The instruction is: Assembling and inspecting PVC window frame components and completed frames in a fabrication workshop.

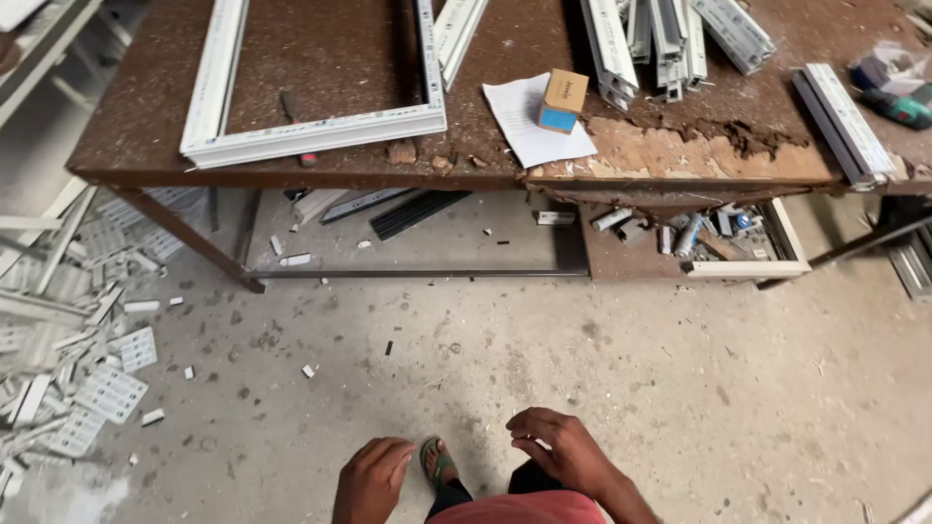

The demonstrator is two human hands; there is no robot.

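My left hand [372,477] hangs low at the bottom of the view with fingers curled loosely, holding nothing. My right hand [555,448] is beside it, fingers slightly apart and bent, also with nothing in it. Both hover above the concrete floor, near my sandalled foot [439,463]. A worn brown workbench [680,155] stands ahead, out of reach of both hands. On it lie a white window frame [320,131], a sheet of paper [529,121] and a small cardboard box [564,100] resting on the paper.
Cut white profile pieces [670,39] are piled at the bench's back, with one long piece [843,124] and a green power tool [898,107] at right. A tray of small parts [699,238] sits under the bench. White offcuts [87,369] litter the floor at left.
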